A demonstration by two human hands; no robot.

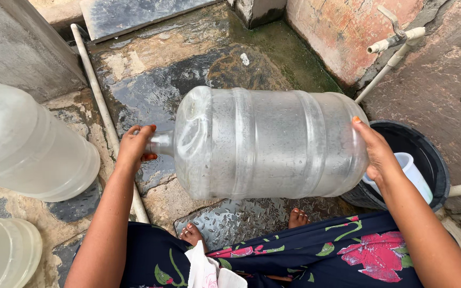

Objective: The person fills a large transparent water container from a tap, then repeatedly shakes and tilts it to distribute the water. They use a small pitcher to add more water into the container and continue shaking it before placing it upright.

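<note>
From the head camera, you hold the large clear ribbed plastic water jug sideways, level above the wet stone floor, its neck pointing left and its base to the right. Your left hand is curled closed around the narrow neck, fingers wrapped over the mouth end; your right hand lies spread flat against the base, palm pressing inward, so the jug is squeezed between the two. Droplets cling inside the walls. To handle it well, I would judge that you should keep the right palm centred on the base so it cannot slide off the wet plastic, and keep the neck grip firm, since that hand steers any tilt. Your bare feet stand near, right under the jug on slick stone, so plant them steady. Just right of the base sits a black round bucket with a white plastic mug in it, below a white pipe tap on the far wall. Two more translucent jugs lie well apart at left.
</note>
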